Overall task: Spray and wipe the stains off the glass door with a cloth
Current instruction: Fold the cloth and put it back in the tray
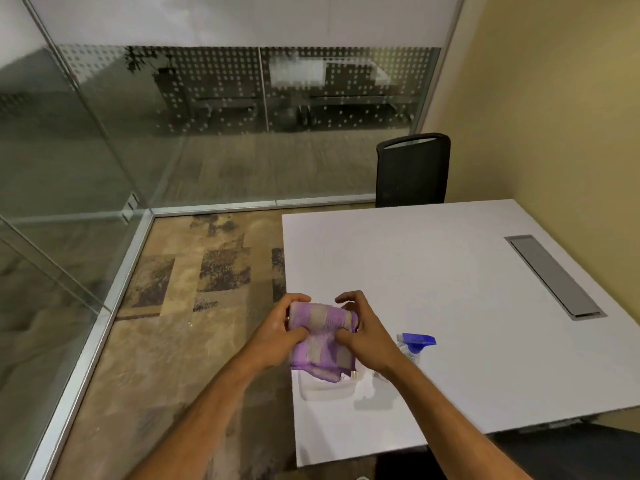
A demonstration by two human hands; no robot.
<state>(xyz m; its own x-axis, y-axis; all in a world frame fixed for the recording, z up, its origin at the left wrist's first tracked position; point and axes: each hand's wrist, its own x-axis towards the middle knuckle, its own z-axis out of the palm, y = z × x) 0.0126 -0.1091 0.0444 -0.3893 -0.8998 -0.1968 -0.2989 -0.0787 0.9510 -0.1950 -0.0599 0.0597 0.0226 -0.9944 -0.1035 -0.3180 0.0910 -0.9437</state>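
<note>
- Purple-and-beige checked cloth (322, 339) sits bunched between both hands, above the near-left corner of the white table (433, 271).
- Left hand (277, 336) clamps the cloth's left side, thumb on top and fingers curled round the far edge.
- Right hand (360, 332) pinches the cloth's right side with its thumb pressed into the fabric; its index finger arches loose over the far edge.
- Just right of the right wrist, a clear spray bottle (414, 344) with a blue trigger head stands on the table, partly hidden by the forearm.
- Farther right, a grey cable hatch (554, 277) is set into the tabletop.
- Beyond the table's far edge stands a black mesh office chair (412, 169).
- Patterned brown carpet (180, 306) lies left of the table.
- Glass panels in metal frames close the room on the left and far sides; the far glass wall (242, 98) carries a band of white dots, and the left glass panel (52, 161) is plain. Which of them is the door, I cannot tell.
</note>
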